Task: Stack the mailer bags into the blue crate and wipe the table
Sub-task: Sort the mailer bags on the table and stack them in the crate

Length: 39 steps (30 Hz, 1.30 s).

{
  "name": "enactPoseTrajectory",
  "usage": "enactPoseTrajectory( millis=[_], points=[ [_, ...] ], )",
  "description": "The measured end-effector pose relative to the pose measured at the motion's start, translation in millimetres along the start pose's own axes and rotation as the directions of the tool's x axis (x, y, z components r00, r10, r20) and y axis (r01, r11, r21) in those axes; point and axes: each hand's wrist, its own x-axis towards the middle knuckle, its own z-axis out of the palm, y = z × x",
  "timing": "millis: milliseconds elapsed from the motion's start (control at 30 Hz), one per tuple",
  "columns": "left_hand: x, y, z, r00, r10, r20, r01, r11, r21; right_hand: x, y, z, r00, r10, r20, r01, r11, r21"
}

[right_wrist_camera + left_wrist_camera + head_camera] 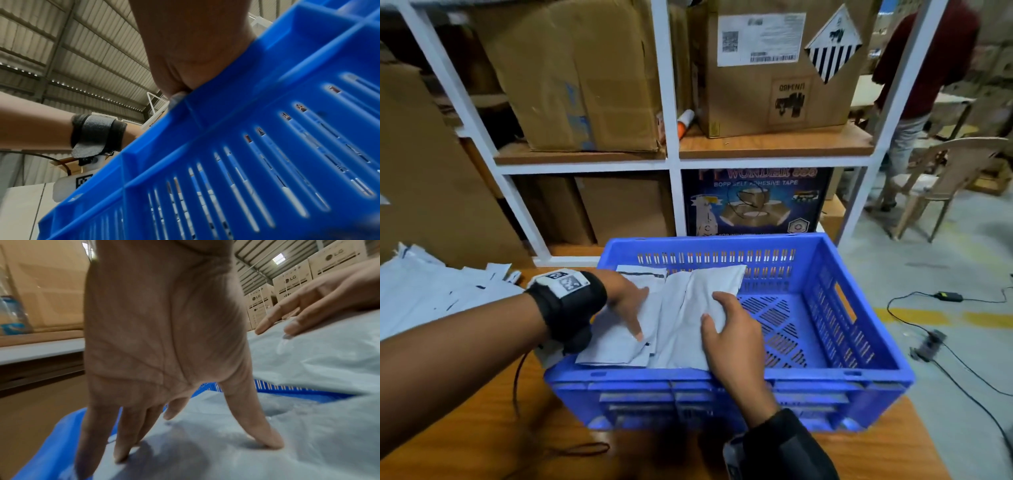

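Note:
The blue crate [859, 373] stands on the wooden table [482, 411]. Grey-white mailer bags [681, 329] lie stacked in its left half, reaching up to the rim. My left hand [633, 308] presses down on them with straight, spread fingers [121, 451]. My right hand [726, 318] reaches over the near rim and lies on the top bag's [267, 451] right edge, fingers straight. The left wrist view shows that right hand [308, 301] touching the bag. In the right wrist view the crate wall [246, 146] hides the fingers. A loose pile of mailer bags [431, 294] lies on the table at the left.
White shelving [671, 161] loaded with cardboard boxes stands right behind the table. A plastic chair [941, 181] and a person in a red top [928, 58] are at the back right. Cables and a power adapter [948, 296] lie on the floor to the right.

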Motion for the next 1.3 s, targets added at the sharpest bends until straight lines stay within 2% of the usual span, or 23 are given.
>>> enactPoseTrajectory(
  millis=[100,233,300,400,500,600,667,800,867,1000,1067,1100,1167,1200,1233,1300],
  points=[
    [1,8,16,0.999,-0.038,0.025,0.036,0.994,0.102,0,0,-2,0.999,-0.009,0.034,0.009,1.0,-0.003],
    [-14,2,11,1.0,0.003,-0.004,-0.003,1.0,0.01,-1,-1,-4,0.997,-0.018,0.082,0.018,1.0,-0.001],
    [-25,-7,12,0.994,0.055,-0.099,-0.06,0.997,-0.052,-2,-1,-5,0.996,-0.023,0.085,0.023,1.0,-0.003],
    [-48,-24,33,0.949,0.134,-0.286,-0.181,0.973,-0.145,-3,-2,-8,0.994,-0.03,0.11,0.029,1.0,0.008],
    [-59,-29,65,0.915,0.134,-0.38,-0.247,0.932,-0.265,1,-3,-13,0.988,0.022,0.154,-0.028,0.999,0.034],
    [-46,-20,89,0.848,0.067,-0.526,-0.211,0.953,-0.219,10,-7,-27,0.949,0.099,0.301,-0.102,0.995,-0.005],
    [-41,-17,92,0.829,0.029,-0.559,-0.162,0.969,-0.189,19,-15,-43,0.919,0.114,0.378,-0.096,0.993,-0.067],
    [-31,-18,96,0.826,0.051,-0.561,-0.112,0.991,-0.074,54,-35,-66,0.884,0.06,0.463,0.04,0.978,-0.204],
    [-30,-17,97,0.833,0.065,-0.549,-0.101,0.994,-0.036,79,-43,-64,0.847,0.066,0.527,0.068,0.971,-0.231],
    [-32,-18,98,0.827,0.05,-0.56,-0.09,0.995,-0.044,113,-56,-28,0.778,0.121,0.617,-0.05,0.99,-0.131],
    [-32,-18,100,0.83,0.029,-0.557,-0.08,0.995,-0.067,115,-52,-1,0.74,0.14,0.658,-0.018,0.982,-0.189],
    [-33,-16,99,0.835,0.023,-0.55,-0.077,0.994,-0.075,113,-46,9,0.698,0.166,0.697,0.049,0.96,-0.277],
    [-33,-15,98,0.838,0.008,-0.545,-0.077,0.992,-0.102,109,-40,21,0.592,0.246,0.767,0.25,0.849,-0.465],
    [-33,-15,97,0.837,0.005,-0.547,-0.078,0.991,-0.11,107,-43,22,0.582,0.271,0.767,0.351,0.767,-0.538],
    [-32,-15,96,0.834,0.004,-0.551,-0.079,0.99,-0.113,107,-48,19,0.616,0.258,0.745,0.457,0.653,-0.604],
    [-32,-15,96,0.829,0.004,-0.559,-0.08,0.991,-0.11,113,-55,18,0.696,0.139,0.704,0.609,0.405,-0.682]
  ],
)
